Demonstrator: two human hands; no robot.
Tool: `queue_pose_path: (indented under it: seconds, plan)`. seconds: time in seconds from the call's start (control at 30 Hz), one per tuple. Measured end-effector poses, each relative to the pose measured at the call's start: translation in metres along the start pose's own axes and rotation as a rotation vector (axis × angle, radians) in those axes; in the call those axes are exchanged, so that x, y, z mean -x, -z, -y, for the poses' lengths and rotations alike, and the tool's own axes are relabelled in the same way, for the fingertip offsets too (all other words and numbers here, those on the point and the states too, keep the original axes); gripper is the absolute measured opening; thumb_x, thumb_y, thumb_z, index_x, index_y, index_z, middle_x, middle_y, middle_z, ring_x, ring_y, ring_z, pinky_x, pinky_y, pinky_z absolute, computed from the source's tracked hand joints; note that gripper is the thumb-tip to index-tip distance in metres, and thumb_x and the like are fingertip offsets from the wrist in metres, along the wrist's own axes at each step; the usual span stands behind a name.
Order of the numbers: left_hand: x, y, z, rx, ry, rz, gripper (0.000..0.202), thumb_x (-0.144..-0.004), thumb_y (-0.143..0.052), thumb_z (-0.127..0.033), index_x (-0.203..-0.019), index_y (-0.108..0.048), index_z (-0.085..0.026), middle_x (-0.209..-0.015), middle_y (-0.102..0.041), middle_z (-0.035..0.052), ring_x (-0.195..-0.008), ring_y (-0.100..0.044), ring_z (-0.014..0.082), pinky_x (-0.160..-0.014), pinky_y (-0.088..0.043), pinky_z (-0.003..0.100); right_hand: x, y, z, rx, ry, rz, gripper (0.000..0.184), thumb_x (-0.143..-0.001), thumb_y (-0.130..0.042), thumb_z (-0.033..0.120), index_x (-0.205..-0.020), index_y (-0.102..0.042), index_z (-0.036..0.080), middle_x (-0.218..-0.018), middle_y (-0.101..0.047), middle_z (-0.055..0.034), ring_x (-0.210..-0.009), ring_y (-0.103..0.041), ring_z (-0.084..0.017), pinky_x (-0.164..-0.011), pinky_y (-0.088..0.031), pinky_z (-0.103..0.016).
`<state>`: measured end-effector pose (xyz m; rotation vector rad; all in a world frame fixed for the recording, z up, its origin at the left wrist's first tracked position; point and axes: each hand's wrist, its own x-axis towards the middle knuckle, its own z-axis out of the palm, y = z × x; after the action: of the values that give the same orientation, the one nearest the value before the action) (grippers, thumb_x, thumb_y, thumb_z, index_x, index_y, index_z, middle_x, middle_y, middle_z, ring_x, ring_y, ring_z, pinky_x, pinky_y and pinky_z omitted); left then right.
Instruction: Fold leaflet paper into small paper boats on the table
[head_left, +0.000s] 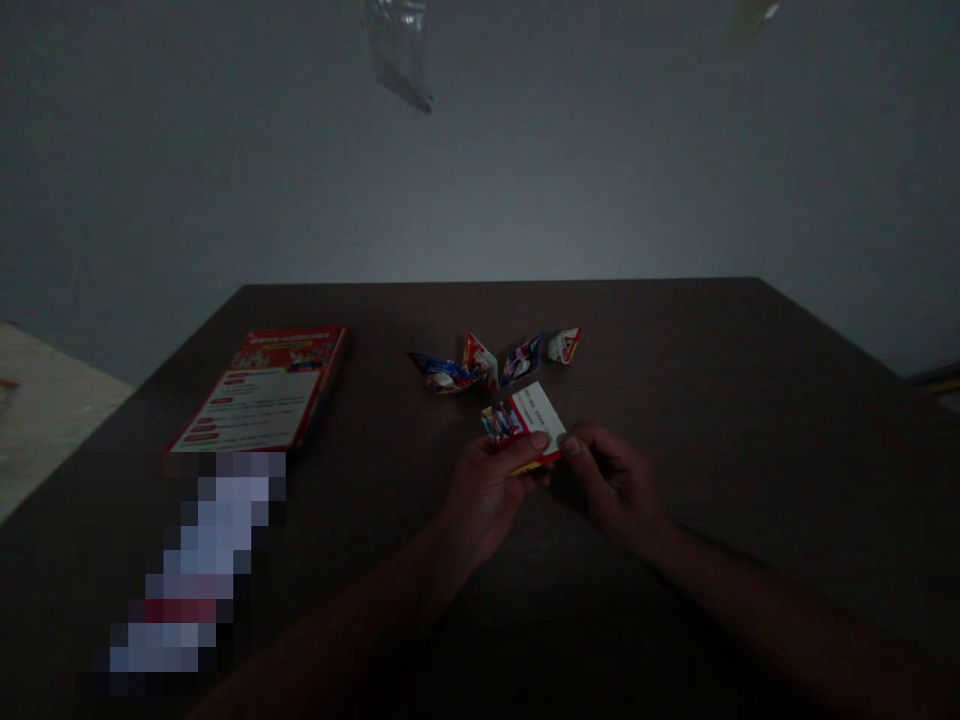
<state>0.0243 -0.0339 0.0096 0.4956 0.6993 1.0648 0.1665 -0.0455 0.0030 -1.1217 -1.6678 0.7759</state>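
Note:
My left hand (491, 495) grips a folded piece of printed paper (541, 410), white with a red border and a small colour picture, its thumb lying across the lower edge. At that paper's right corner, my right hand (611, 480) is closed, thumb and index finger pinching the edge. Just beyond the hands lie several folded paper pieces: a blue one (446, 375) at the left, a red and white one (480, 358), another blue one (521, 360), and a small white and red one (565, 345) at the right. Dim light hides the fine folds.
A stack of red and white printed sheets or a booklet (259, 395) lies on the dark table (675, 340) at the left. A pixelated light object (202, 560) is in front of it. A clear plastic bag (401, 50) hangs on the wall behind.

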Motion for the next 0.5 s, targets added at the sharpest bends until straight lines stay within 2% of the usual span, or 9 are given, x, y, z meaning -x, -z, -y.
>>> queue_pose_path:
  seconds: [0.17, 0.3, 0.43, 0.5]
  plan:
    - [0.001, -0.002, 0.002, -0.028, -0.058, -0.017, 0.013, -0.064, -0.075, -0.015, -0.072, -0.065, -0.011, -0.070, -0.064, 0.0024, -0.063, -0.058, 0.0120, -0.060, -0.046, 0.026, -0.001, 0.000, 0.002, 0.001, 0.078, 0.036, 0.022, -0.091, -0.045, 0.024, -0.073, -0.056, 0.017, -0.067, -0.056, -0.0008, -0.062, -0.051, -0.013, -0.058, -0.039, -0.025]
    - [0.001, -0.002, 0.003, -0.094, -0.136, 0.000, 0.011, -0.065, -0.075, -0.015, -0.071, -0.066, -0.012, -0.070, -0.065, 0.0021, -0.066, -0.058, 0.0121, -0.064, -0.046, 0.025, -0.001, 0.000, 0.002, -0.022, 0.087, 0.045, 0.022, -0.091, -0.045, 0.023, -0.074, -0.058, 0.018, -0.067, -0.057, -0.0005, -0.060, -0.052, -0.012, -0.057, -0.039, -0.025]
    - [-0.002, 0.005, -0.001, -0.280, -0.201, -0.031, 0.013, -0.065, -0.075, -0.020, -0.072, -0.067, -0.013, -0.071, -0.066, 0.0025, -0.066, -0.058, 0.0130, -0.065, -0.046, 0.026, -0.004, 0.005, 0.002, 0.003, 0.063, 0.107, 0.022, -0.091, -0.045, 0.024, -0.077, -0.061, 0.018, -0.067, -0.058, -0.0003, -0.061, -0.052, -0.011, -0.058, -0.040, -0.024]
    - [-0.003, 0.008, -0.006, -0.398, -0.215, -0.002, 0.014, -0.065, -0.075, -0.023, -0.067, -0.066, -0.012, -0.067, -0.065, 0.0025, -0.064, -0.057, 0.0136, -0.062, -0.045, 0.025, -0.005, 0.010, 0.001, 0.015, 0.037, 0.160, 0.022, -0.090, -0.047, 0.025, -0.077, -0.063, 0.018, -0.066, -0.058, 0.0000, -0.059, -0.052, -0.011, -0.056, -0.041, -0.023]
